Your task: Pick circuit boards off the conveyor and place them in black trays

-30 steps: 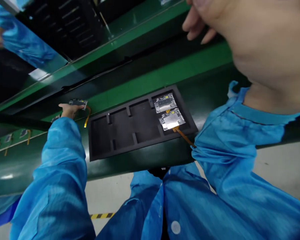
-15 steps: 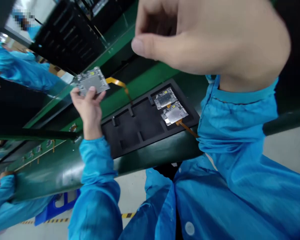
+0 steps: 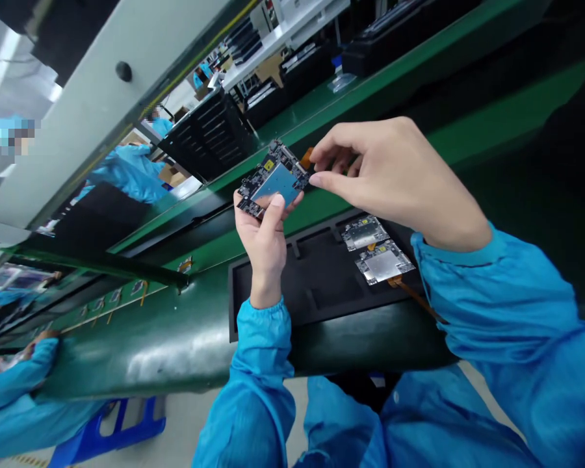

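My left hand (image 3: 266, 240) grips a dark circuit board (image 3: 258, 179) with a shiny metal shield, thumb on its face and fingers beneath. An orange flex cable (image 3: 306, 158) comes off the board's right edge. My right hand (image 3: 385, 172) is curled at that edge, its fingertips on the cable; the rest of the cable is hidden by the hand. Below, a black tray (image 3: 268, 312) lies on the green bench. In the tray's right end sit two more boards, an upper board (image 3: 363, 233) and a lower board (image 3: 384, 262), the lower with an orange cable running under my right sleeve.
A green bench (image 3: 175, 351) runs along in front of me, with several small boards farther left. A green bar (image 3: 107, 263) crosses there. A co-worker's sleeve (image 3: 43, 357) and a blue stool (image 3: 112, 429) are at lower left. A black slotted crate (image 3: 214, 136) stands behind.
My right hand has come down from above to the board's edge and now touches the orange cable. My left hand has tilted the board, bringing it toward the right hand. The view has shifted.
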Tool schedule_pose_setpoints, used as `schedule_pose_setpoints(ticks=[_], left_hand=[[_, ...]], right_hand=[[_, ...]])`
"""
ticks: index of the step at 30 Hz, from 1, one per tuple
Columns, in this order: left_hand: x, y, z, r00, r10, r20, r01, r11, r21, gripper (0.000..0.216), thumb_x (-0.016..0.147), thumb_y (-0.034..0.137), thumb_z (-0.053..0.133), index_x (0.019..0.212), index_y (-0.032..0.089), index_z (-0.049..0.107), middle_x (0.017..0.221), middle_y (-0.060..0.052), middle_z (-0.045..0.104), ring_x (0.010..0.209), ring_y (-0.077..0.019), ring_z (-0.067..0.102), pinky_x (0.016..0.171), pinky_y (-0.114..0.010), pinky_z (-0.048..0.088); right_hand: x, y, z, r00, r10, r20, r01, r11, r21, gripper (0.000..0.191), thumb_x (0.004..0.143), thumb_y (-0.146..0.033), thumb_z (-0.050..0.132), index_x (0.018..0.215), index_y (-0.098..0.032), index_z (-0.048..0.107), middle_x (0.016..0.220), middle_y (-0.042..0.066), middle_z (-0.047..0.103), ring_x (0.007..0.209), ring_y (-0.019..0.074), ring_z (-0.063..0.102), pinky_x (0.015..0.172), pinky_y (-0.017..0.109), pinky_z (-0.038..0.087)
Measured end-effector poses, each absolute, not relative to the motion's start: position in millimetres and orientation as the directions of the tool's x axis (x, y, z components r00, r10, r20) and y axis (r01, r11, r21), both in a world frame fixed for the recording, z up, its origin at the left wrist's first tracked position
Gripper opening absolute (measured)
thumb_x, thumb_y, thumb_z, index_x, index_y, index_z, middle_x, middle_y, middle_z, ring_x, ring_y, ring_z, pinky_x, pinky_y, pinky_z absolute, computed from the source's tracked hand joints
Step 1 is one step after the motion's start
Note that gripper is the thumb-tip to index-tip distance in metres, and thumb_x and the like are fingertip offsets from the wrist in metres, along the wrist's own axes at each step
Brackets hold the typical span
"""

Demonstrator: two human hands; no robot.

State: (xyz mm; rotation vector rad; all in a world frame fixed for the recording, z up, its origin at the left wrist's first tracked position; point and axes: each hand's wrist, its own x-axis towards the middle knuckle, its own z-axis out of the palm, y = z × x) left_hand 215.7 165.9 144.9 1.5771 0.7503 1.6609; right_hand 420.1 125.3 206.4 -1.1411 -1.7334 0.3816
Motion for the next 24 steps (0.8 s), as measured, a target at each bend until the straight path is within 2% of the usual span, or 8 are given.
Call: schedule_pose_setpoints(ticks=[5, 11, 19, 24], left_hand=[[215.1, 165.8, 146.0, 0.069, 0.817, 0.572, -0.064, -0.569, 0.82, 0.056, 0.089, 0.063, 0.082, 0.124, 0.025, 0.06, 0.113, -0.004, 0.073, 0.128, -0.0276, 0.07, 0.114, -0.048, 0.058], [217.2, 165.9, 142.3, 0.122, 0.794, 0.596, -0.046, -0.595, 0.803, 0.055, 0.091, 0.066, 0.079, 0.12, 0.023, 0.063, 0.112, -0.005, 0.072, 0.124, -0.027, 0.071, 0.114, -0.047, 0.058], [213.0, 166.4, 144.7, 0.07, 0.804, 0.591, 0.003, -0.592, 0.806, 0.046, 0.085, 0.059, 0.088, 0.101, 0.019, 0.072, 0.106, -0.004, 0.07, 0.114, -0.0211, 0.072, 0.113, -0.038, 0.055], [212.7, 166.7, 145.4, 0.087, 0.818, 0.569, -0.028, -0.569, 0.822, 0.047, 0.084, 0.059, 0.089, 0.103, 0.02, 0.072, 0.114, -0.005, 0.071, 0.12, -0.0221, 0.071, 0.116, -0.038, 0.054]], right_hand=[[412.4, 126.6, 205.4, -0.05, 0.835, 0.549, 0.548, 0.482, -0.684, 0.009, 0.095, -0.037, 0.073, 0.098, -0.029, 0.075, 0.101, 0.008, 0.079, 0.095, 0.0337, 0.073, 0.086, 0.048, 0.062], [415.1, 125.6, 208.1, -0.048, 0.858, 0.512, 0.59, 0.438, -0.678, 0.011, 0.096, -0.038, 0.07, 0.09, -0.03, 0.076, 0.096, 0.009, 0.078, 0.096, 0.0379, 0.073, 0.089, 0.053, 0.06], [418.6, 129.7, 208.2, -0.061, 0.851, 0.521, 0.558, 0.462, -0.69, 0.019, 0.094, -0.044, 0.073, 0.084, -0.028, 0.074, 0.082, 0.006, 0.076, 0.082, 0.031, 0.072, 0.08, 0.046, 0.06], [420.9, 130.3, 207.9, -0.04, 0.844, 0.534, 0.532, 0.471, -0.704, 0.018, 0.091, -0.039, 0.076, 0.077, -0.028, 0.07, 0.076, 0.003, 0.074, 0.079, 0.0292, 0.071, 0.075, 0.044, 0.06]])
